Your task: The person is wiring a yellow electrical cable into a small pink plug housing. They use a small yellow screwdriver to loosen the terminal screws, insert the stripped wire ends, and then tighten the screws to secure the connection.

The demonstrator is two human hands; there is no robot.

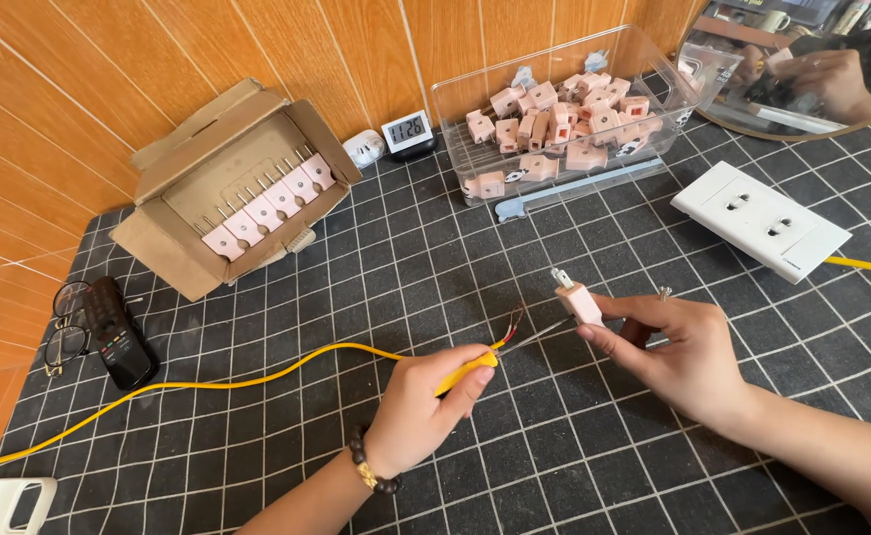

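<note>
My left hand grips the end of a yellow cable, whose stripped wire strands fan out toward the right. My right hand pinches a small pink plug with its metal prongs pointing up and left, just beyond the wire tips. A small screw sticks up between the right fingers. The cable trails left across the black grid mat.
A clear plastic bin of pink plugs stands at the back. A cardboard box holds a row of plugs at back left. A white socket strip lies right; a small clock, remote, glasses and mirror sit around.
</note>
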